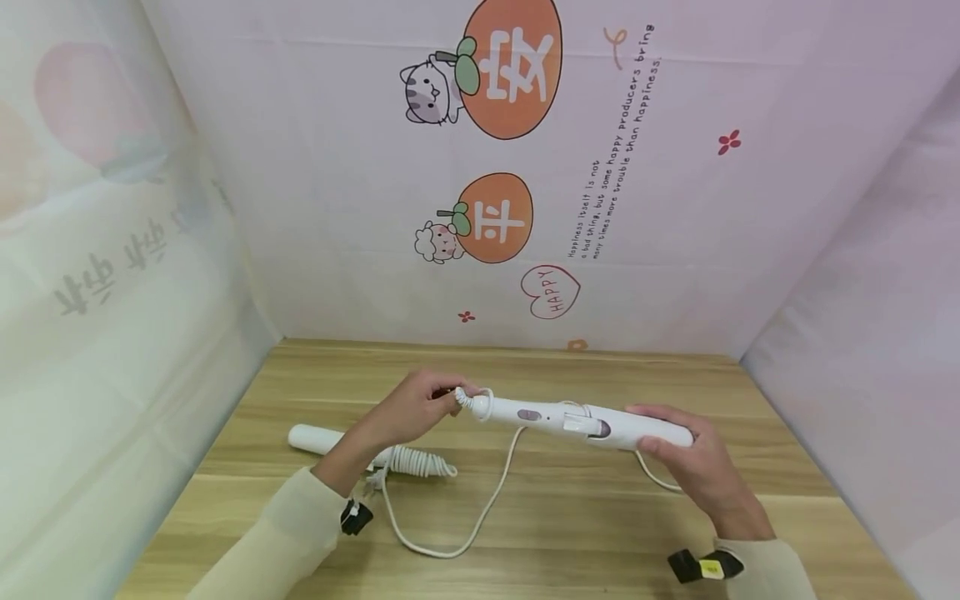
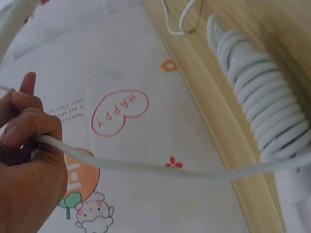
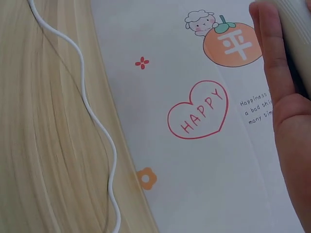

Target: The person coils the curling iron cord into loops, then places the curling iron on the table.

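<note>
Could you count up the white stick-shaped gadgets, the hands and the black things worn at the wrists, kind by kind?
White stick-shaped gadgets: 2 (held gadget, lying gadget)
Hands: 2 (left hand, right hand)
Black wrist-worn things: 2 (left wrist piece, right wrist piece)
Total: 6

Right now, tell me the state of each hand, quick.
Left hand: closed, holding the white cord.
Right hand: closed, gripping one end of the white styling iron.
</note>
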Demonstrator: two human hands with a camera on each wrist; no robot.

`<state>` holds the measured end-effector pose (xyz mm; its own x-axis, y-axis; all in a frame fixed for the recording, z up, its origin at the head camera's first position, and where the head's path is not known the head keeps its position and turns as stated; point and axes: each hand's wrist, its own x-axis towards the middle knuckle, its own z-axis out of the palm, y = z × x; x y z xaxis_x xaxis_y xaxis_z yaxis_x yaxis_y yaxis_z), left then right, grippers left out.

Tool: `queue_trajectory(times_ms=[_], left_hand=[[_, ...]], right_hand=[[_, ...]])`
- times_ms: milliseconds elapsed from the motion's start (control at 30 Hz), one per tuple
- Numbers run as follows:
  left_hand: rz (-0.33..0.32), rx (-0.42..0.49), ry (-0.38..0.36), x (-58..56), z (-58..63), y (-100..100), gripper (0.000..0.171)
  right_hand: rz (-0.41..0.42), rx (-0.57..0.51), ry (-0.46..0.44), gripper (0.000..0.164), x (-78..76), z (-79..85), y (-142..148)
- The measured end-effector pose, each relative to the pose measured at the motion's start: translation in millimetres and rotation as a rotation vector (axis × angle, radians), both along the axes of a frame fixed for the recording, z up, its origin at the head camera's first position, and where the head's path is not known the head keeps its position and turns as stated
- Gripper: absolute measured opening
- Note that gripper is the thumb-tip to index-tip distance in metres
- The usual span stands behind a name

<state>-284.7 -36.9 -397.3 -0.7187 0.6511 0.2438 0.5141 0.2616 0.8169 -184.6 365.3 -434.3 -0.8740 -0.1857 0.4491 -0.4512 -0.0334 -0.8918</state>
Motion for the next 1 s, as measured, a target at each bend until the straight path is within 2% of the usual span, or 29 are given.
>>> queue_trajectory(times_ms=[133, 233, 400, 600, 733, 933, 1000], left_hand=[[0.081, -0.009, 0.010, 9.9, -5.2, 3.9, 0.030], [0.137, -0.010, 0.044, 16.8, -6.3, 8.0, 0.029], [0.139, -0.061, 0.109, 23.0, -9.4, 14.0, 0.034], [0.136, -0.135, 0.142, 25.3, -13.8, 15.6, 0.029], [0.164, -0.160, 0.150, 25.2, -15.9, 14.1, 0.026], [0.272, -0.217, 0.207, 26.6, -16.6, 11.5, 0.022], [0.290, -0.239, 0.229, 27.3, -17.3, 9.9, 0.021]], right_hand=[[-0.032, -0.049, -0.030, 0.051, -3.1, 2.7, -5.4], [-0.114, -0.009, -0.046, 0.047, -4.1, 3.5, -8.4], [-0.279, 0.123, -0.057, 0.039, -5.1, 3.2, -15.1], [-0.407, 0.255, -0.101, 0.037, -7.2, 3.2, -22.4], [-0.461, 0.338, -0.129, 0.039, -9.4, 4.1, -24.6], [-0.497, 0.409, -0.137, 0.040, -13.4, 3.5, -28.5], [-0.515, 0.439, -0.147, 0.040, -15.8, 2.1, -27.5]])
